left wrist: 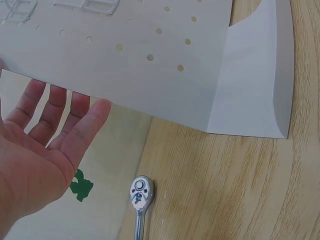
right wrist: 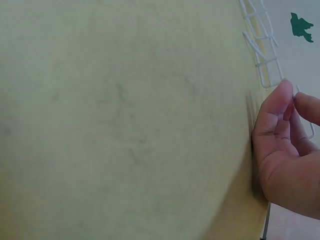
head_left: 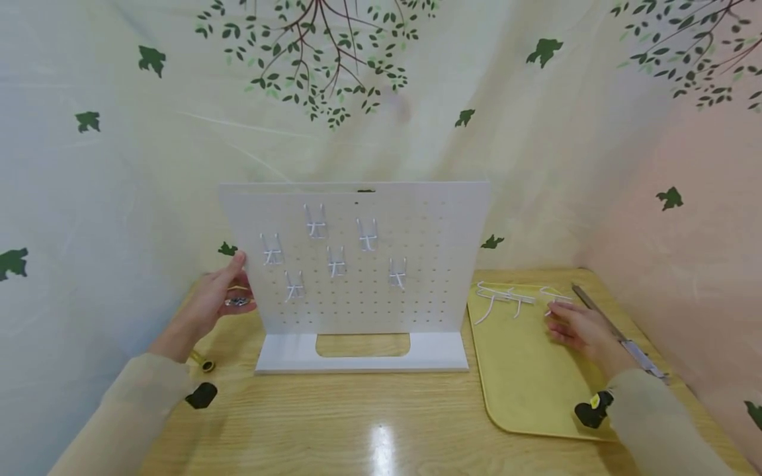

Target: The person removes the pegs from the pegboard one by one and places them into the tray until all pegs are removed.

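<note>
A white pegboard (head_left: 357,297) stands upright on its base, with several white wire hooks (head_left: 336,264) hung on its face. My left hand (head_left: 217,297) holds the board's left edge; in the left wrist view the fingers (left wrist: 75,117) meet that edge and the fingertips are partly hidden by it. Over the far end of the yellow tray (head_left: 524,377), my right hand (head_left: 580,327) pinches a white wire hook (head_left: 556,294) between thumb and fingers. Just left of it, more wire hooks (head_left: 503,295) lie at the tray's far edge.
A ratchet wrench (left wrist: 141,192) lies on the wooden table left of the board, its head behind my left hand. Along the tray's right side is a long metal tool (head_left: 619,337). A leaf-printed curtain (head_left: 417,145) encloses the table's back and sides.
</note>
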A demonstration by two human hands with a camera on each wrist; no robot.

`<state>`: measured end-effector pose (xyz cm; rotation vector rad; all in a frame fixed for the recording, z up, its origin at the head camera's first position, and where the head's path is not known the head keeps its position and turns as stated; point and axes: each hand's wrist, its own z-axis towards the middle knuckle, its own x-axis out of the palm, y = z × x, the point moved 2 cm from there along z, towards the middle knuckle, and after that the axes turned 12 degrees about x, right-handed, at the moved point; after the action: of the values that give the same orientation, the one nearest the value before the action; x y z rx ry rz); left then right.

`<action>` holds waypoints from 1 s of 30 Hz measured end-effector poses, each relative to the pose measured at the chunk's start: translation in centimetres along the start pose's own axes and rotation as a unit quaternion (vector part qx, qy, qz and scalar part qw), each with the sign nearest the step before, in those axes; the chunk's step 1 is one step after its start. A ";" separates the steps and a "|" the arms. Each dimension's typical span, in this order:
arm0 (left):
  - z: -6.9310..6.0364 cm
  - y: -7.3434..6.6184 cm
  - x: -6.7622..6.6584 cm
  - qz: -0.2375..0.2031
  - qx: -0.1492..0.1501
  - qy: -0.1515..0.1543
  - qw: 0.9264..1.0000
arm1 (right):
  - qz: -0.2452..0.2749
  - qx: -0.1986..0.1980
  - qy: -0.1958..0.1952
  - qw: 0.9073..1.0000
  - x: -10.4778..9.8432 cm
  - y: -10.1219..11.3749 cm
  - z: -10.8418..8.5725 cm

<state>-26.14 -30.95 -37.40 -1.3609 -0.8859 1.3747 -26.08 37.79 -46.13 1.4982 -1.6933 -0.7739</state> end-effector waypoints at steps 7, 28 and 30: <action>0.1 0.2 0.0 0.010 -0.001 0.003 1.000 | -0.013 -0.002 -0.005 1.000 0.3 -0.2 0.7; 0.1 0.3 0.0 -0.004 0.003 -0.001 1.000 | -0.039 -0.007 0.000 0.999 0.5 -0.6 1.2; 0.0 0.2 0.0 -0.004 0.003 -0.001 1.000 | -0.038 -0.008 -0.004 0.999 0.6 -0.6 1.2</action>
<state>-26.17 -30.99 -37.58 -1.3502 -0.8857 1.3722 -26.80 37.05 -47.21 1.5573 -1.6405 -0.8325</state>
